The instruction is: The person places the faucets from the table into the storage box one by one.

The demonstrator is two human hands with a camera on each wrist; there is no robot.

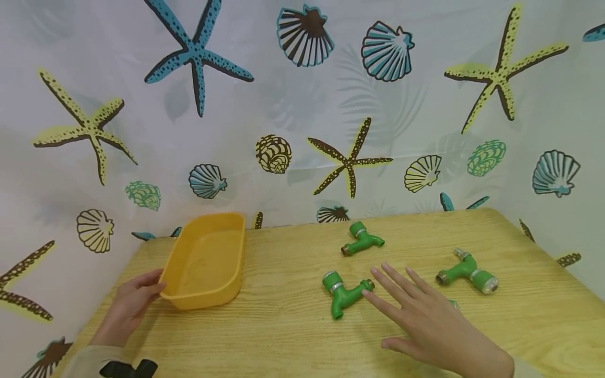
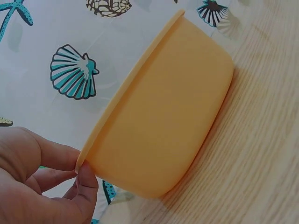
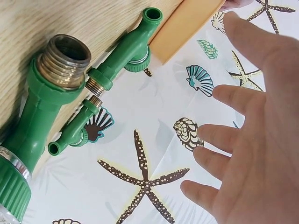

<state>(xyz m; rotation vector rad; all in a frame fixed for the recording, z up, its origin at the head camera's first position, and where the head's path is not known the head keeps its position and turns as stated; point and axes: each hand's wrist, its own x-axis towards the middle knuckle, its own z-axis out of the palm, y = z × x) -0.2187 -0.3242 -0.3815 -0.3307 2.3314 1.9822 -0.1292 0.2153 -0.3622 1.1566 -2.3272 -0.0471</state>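
My left hand [image 1: 134, 302] pinches the near left corner of a shallow orange-yellow plastic basin [image 1: 203, 300]; in the left wrist view, thumb and fingers grip its rim [image 2: 133, 77]. The basin stands on the wooden table. My right hand [image 1: 420, 320] is spread over the table with straight fingers and holds nothing. Just left of its fingertips lies a green plastic tap [image 1: 347, 298] with a threaded metal end. Another green tap [image 1: 363, 240] lies farther back, and a third tap [image 1: 465, 269] with a metal nozzle lies to the right. A small green piece [image 1: 455, 304] shows behind the right hand, mostly hidden.
The light wood table [image 1: 283, 325] reaches back to a white curtain [image 1: 293, 105] printed with starfish and shells, which also hangs at both sides. A black strap [image 1: 127, 369] sits on the left sleeve.
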